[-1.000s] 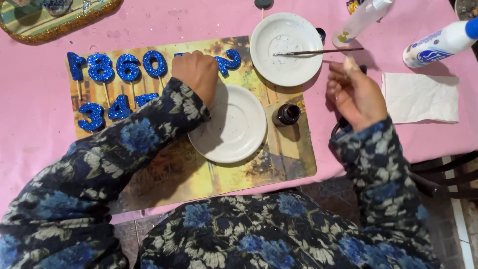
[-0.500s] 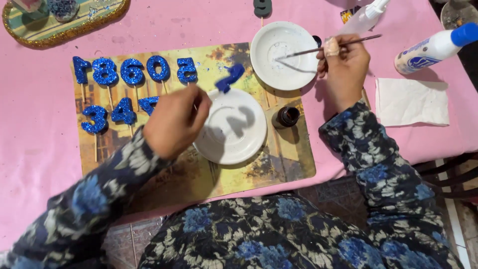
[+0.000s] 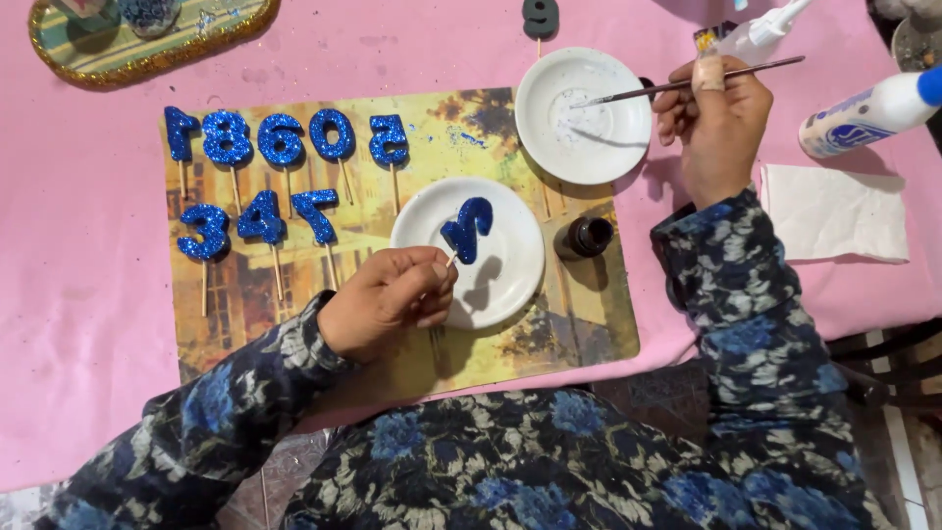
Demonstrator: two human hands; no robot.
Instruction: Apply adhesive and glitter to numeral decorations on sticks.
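My left hand (image 3: pixel 391 297) pinches the stick of a blue glitter number (image 3: pixel 467 229) and holds it above a white plate (image 3: pixel 510 285) on a yellow picture placemat (image 3: pixel 432 137). My right hand (image 3: pixel 714 123) grips a thin paintbrush (image 3: pixel 648 90) whose tip rests over a second white plate (image 3: pixel 583 116) at the back. Several other blue glitter numbers on sticks (image 3: pixel 280 142) lie in two rows on the left part of the placemat. A small dark bottle (image 3: pixel 587 237) stands between the two plates.
A white glue bottle with a blue cap (image 3: pixel 868 113) lies at the right, above a white napkin (image 3: pixel 832 213). Another squeeze bottle (image 3: pixel 760 29) lies at the back. A gold-rimmed tray (image 3: pixel 147 44) sits at the back left on the pink tablecloth (image 3: pixel 78 294). A grey number (image 3: pixel 540 17) is at the top.
My left hand picked a glitter number off the placemat and brought it over the near plate. My right hand took up the paintbrush at the far plate.
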